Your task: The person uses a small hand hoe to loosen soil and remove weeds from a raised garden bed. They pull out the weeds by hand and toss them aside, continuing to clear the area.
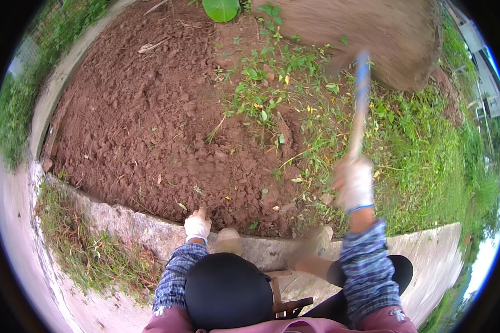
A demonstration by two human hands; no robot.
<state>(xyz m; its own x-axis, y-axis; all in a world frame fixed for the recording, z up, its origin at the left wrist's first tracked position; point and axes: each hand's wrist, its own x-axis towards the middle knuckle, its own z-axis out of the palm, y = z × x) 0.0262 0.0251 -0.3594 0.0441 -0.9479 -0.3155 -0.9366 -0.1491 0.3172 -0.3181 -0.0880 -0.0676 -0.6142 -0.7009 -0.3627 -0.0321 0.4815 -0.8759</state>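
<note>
My right hand (355, 183), in a white fingerless work glove, grips a wooden handle (359, 112) with a blue band near its far end. The handle points away from me over the weeds; the tool's head is blurred, so its kind cannot be told. My left hand (198, 224), gloved alike, holds nothing that I can see and hangs near my left knee, above the concrete kerb's edge. Loose reddish-brown soil (150, 120) spreads ahead and to the left. Green weeds (262, 100) cover the ground ahead and to the right.
A low concrete kerb (129, 220) runs before my feet. A large brown rock (358, 25) bulges at the top right. Cut grass (96, 249) lies on the paving at left. Under me is part of a wooden stool (277, 291). A broad green leaf (221, 9) hangs at the top.
</note>
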